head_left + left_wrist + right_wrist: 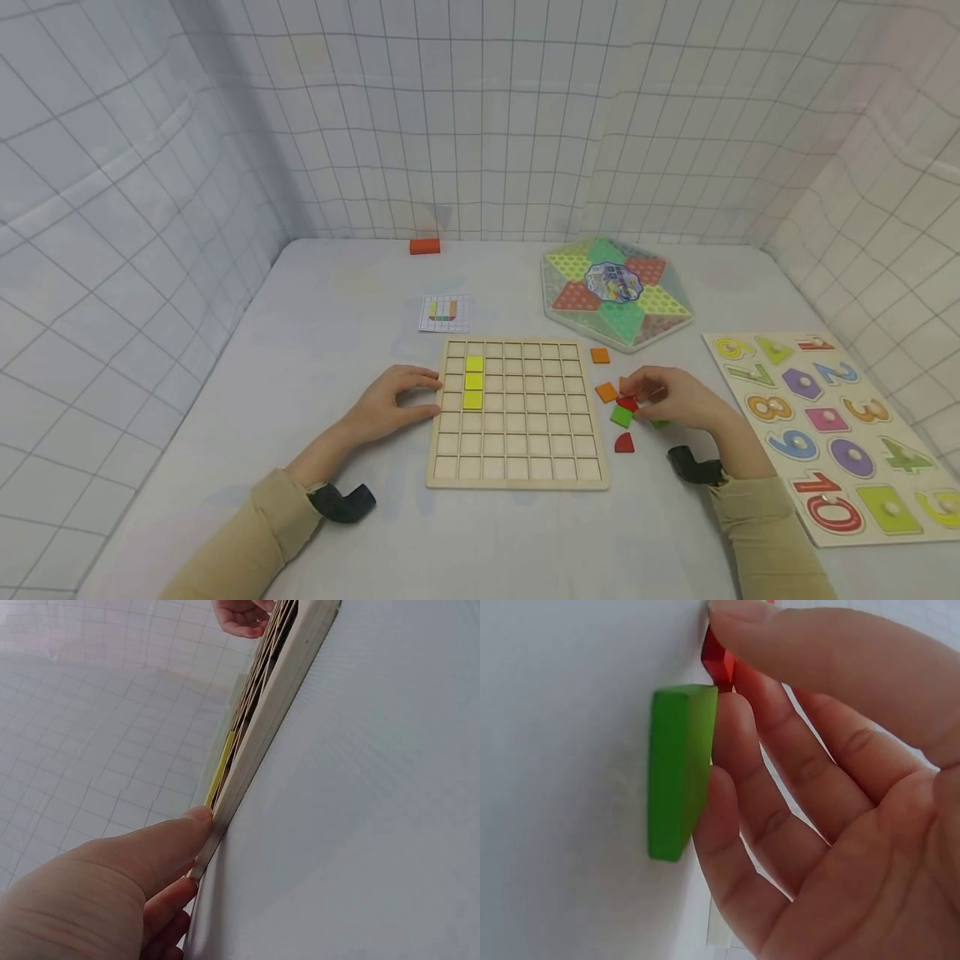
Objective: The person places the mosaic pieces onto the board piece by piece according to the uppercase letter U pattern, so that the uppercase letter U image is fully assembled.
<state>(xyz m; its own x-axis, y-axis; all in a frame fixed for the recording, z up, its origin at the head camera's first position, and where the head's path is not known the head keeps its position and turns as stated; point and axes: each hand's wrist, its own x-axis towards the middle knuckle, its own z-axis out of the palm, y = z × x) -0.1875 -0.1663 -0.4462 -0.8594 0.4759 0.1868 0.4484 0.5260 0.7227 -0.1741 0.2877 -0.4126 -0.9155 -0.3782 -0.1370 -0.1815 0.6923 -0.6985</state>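
Observation:
A wooden grid board lies flat, three yellow square tiles forming a column in its left part. At the board's left edge rests my left hand, thumb and fingers spread against the rim. My right hand is low over small tiles right of the board, fingers bent around a red tile with an orange tile by the index fingertip. I cannot tell whether it pinches one; the thumb hides this in the right wrist view. A green tile lies beside the outer fingers.
More orange tiles and a red quarter-circle tile lie nearby. Behind the board is a pattern card. A hexagonal game box, a red block and a number puzzle board surround it.

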